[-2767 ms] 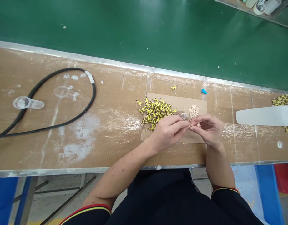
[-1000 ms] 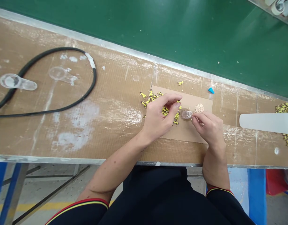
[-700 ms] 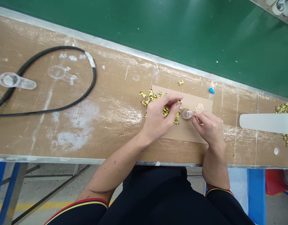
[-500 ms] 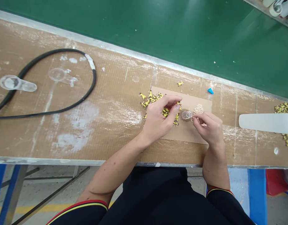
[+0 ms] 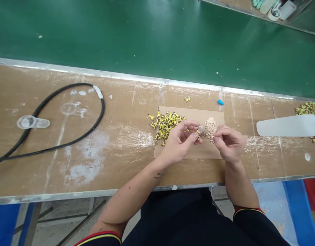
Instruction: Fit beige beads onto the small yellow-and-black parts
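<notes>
Left hand (image 5: 179,143) and right hand (image 5: 229,143) close together over a cardboard sheet (image 5: 198,114), the left pinching a little clear cap (image 5: 200,130), the right at a pile of tan bits (image 5: 210,127), its grip hard to tell, with yellow bits (image 5: 166,125) just by the left hand for easy reach.

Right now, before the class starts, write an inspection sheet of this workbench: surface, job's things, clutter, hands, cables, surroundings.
surface: brown bench with white stains; a cardboard sheet lies on it.
job's things: small clear piece pinched in the left hand; beige beads beside it; yellow pieces heaped on the sheet.
clutter: blue wedge, clear plastic scoop, white paddle, second yellow heap.
hands: left holds the clear piece; right hand is at the beads' edge, its grip unclear.
cables: one black cable, looped on the bench, away from the hands.
surroundings: green belt beyond the bench.
</notes>
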Tool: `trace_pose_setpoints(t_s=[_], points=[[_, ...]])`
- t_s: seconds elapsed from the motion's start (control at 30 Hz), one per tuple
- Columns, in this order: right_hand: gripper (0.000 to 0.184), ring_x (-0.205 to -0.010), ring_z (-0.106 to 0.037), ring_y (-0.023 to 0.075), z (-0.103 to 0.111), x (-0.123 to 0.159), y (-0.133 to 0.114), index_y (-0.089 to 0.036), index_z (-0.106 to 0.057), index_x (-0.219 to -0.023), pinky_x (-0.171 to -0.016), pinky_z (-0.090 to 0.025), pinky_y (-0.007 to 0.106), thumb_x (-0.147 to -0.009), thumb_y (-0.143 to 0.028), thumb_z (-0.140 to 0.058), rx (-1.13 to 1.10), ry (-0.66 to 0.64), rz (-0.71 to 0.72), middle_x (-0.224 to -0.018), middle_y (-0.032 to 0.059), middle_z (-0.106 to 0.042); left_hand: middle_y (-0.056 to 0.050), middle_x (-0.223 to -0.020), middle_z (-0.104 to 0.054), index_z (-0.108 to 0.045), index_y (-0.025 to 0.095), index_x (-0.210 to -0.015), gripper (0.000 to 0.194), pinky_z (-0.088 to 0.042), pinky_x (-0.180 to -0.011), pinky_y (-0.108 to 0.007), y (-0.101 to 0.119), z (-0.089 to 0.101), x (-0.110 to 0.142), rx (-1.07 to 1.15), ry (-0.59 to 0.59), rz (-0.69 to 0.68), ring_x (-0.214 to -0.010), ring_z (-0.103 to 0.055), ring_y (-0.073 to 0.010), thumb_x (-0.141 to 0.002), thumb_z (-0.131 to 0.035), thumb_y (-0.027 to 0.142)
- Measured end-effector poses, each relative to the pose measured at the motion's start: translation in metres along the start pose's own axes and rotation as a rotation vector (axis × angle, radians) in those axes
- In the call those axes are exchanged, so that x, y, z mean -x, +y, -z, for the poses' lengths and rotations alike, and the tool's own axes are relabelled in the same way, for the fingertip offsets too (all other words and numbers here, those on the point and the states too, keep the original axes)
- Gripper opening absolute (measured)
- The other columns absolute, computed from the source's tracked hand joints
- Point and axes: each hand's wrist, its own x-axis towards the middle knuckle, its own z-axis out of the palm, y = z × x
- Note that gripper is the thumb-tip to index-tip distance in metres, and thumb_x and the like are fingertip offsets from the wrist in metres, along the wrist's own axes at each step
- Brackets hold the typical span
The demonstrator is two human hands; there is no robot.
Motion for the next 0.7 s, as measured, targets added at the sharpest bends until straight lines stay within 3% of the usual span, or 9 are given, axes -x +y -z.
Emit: trace_pose_setpoints(t_s=[0.23, 0.37, 0.57, 0.7], points=[[0.007, -0.055, -0.051, 0.0151, -0.0032, 0.0009, -0.0002, -0.025, -0.067, -0.081, -0.052, -0.041, 0.031, -0.087, -0.021, -0.066, -0.006, -0.003, 0.009, -0.061, -0.0018, -0.056, -0.004, -0.082, -0.072, -0.063, 0.018, -0.093, 0.014, -0.062, -0.062, -0.025, -0.0013, -0.0036, 0.0017, -0.009, 0.003, 0.038, -0.074, -0.076, -0.0147, -0.102, -0.058, 0.027], [0.008, -0.058, -0.050, 0.0151, -0.0029, 0.0022, 0.0001, -0.024, -0.064, -0.083, -0.053, -0.040, 0.031, -0.087, -0.018, -0.063, -0.020, -0.032, 0.023, -0.066, -0.0012, -0.058, -0.004, -0.083, -0.076, -0.066, 0.018, -0.095, 0.010, -0.063, -0.067, -0.025, -0.0015, -0.0031, 0.0028, 0.007, 0.016, 0.076, -0.075, -0.075, -0.0138, -0.096, -0.067, 0.028], [0.008, -0.065, -0.055, 0.0169, -0.0055, 0.0024, -0.0012, -0.024, -0.060, -0.084, -0.058, -0.044, 0.031, -0.089, -0.018, -0.059, -0.045, -0.053, 0.027, -0.071, 0.0002, -0.058, -0.008, -0.094, -0.082, -0.068, 0.019, -0.113, 0.029, -0.064, -0.072, -0.027, -0.0015, -0.0036, 0.0043, -0.019, 0.031, 0.108, -0.083, -0.077, -0.0167, -0.091, -0.077, 0.034], [0.012, -0.078, -0.062, 0.0192, -0.0093, 0.0007, -0.0059, -0.024, -0.059, -0.084, -0.069, -0.051, 0.034, -0.089, -0.014, -0.057, -0.019, -0.089, 0.049, -0.080, 0.0023, -0.063, -0.009, -0.094, -0.081, -0.072, 0.017, -0.100, 0.017, -0.066, -0.076, -0.028, -0.0028, -0.0068, 0.0061, -0.085, 0.014, 0.041, -0.085, -0.079, -0.0171, -0.093, -0.075, 0.033]])
